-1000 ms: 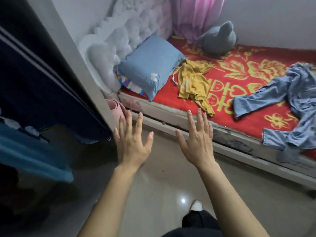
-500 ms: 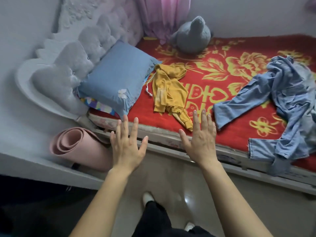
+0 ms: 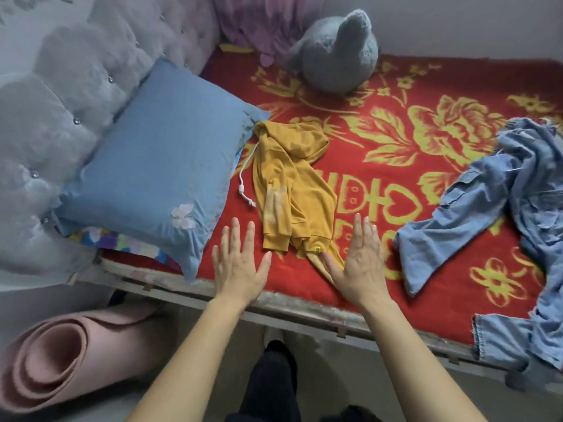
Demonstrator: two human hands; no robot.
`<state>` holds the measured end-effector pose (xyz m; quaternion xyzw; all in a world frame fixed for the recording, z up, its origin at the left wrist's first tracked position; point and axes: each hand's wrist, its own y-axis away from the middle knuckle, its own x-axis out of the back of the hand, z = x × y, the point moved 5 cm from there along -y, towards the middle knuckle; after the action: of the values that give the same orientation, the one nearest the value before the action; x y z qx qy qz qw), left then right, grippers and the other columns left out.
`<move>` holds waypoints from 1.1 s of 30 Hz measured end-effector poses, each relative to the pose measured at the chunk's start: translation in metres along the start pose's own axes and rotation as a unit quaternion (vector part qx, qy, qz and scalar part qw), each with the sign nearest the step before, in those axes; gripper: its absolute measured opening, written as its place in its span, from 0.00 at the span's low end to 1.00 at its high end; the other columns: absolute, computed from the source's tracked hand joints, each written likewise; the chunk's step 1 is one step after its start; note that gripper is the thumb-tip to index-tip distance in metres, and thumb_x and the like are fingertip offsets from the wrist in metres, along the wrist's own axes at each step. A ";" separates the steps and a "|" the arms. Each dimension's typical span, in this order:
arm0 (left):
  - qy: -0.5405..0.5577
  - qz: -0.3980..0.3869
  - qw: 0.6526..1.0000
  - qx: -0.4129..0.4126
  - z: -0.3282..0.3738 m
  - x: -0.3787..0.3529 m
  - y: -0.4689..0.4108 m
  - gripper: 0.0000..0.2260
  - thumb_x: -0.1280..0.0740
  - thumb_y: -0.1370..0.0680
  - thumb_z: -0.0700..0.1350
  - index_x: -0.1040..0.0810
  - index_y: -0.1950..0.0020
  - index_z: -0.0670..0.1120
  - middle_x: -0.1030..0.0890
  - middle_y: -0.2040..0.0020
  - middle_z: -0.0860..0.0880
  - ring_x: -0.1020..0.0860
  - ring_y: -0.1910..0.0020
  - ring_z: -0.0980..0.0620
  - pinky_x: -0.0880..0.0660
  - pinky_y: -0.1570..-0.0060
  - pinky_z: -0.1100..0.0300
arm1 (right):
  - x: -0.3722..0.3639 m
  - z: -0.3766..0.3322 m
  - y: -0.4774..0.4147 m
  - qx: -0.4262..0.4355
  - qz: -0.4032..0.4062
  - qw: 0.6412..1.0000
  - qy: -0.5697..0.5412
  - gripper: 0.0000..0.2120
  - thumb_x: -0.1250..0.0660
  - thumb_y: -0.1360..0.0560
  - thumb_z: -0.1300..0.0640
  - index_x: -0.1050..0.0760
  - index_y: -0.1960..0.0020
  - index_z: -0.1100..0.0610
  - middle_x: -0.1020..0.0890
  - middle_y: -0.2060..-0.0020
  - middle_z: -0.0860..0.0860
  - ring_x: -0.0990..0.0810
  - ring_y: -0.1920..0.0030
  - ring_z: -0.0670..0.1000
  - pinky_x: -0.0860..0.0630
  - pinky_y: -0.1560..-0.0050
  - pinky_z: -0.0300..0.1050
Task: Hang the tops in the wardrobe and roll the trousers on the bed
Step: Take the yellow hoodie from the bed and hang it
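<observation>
Both hands are flat with fingers straight, holding nothing. Left hand (image 3: 239,263) and right hand (image 3: 359,263) flank the hem of the yellow top (image 3: 289,184), which lies crumpled just beside the blue pillow (image 3: 158,166). We'd pinch both shoulders, not the drawstring, so it lifts straight for hanging.

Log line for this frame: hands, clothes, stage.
left hand open | right hand open, beside yellow top | yellow top crumpled on bed, unheld | blue trousers unrolled on bed | stage: pre-grasp
</observation>
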<state>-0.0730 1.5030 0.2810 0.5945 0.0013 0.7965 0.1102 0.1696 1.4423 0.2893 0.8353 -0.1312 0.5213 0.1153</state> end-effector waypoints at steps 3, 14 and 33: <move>0.007 -0.026 1.000 0.004 -0.006 -0.017 -0.073 0.33 0.47 0.20 0.62 0.56 0.19 0.53 0.59 0.19 0.47 0.58 0.21 0.47 0.53 0.24 0.43 | -0.031 -0.001 -0.054 -0.018 -0.028 0.999 0.001 0.47 0.37 0.23 0.39 0.65 0.20 0.55 0.55 0.20 0.59 0.57 0.20 0.59 0.54 0.21 0.56; 0.087 -0.121 0.984 0.102 -0.022 -0.212 -0.205 0.32 0.41 0.19 0.56 0.51 0.19 0.49 0.54 0.19 0.47 0.52 0.21 0.46 0.46 0.26 0.43 | -0.223 0.063 -0.160 -0.107 -0.110 0.987 -0.047 0.47 0.36 0.23 0.40 0.64 0.19 0.53 0.54 0.20 0.60 0.54 0.21 0.62 0.51 0.22 0.58; -0.027 -0.088 0.996 0.018 -0.017 -0.297 -0.344 0.32 0.38 0.21 0.41 0.50 0.20 0.49 0.33 0.30 0.42 0.29 0.36 0.38 0.33 0.37 0.47 | -0.301 0.103 -0.300 0.013 -0.227 0.974 -0.017 0.42 0.33 0.27 0.57 0.51 0.20 0.41 0.32 0.35 0.59 0.27 0.41 0.66 0.28 0.41 0.57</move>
<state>0.0511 1.7877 -0.0511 0.6152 0.0649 0.7672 0.1693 0.2306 1.7197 -0.0424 0.8536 0.0669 0.4687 0.2172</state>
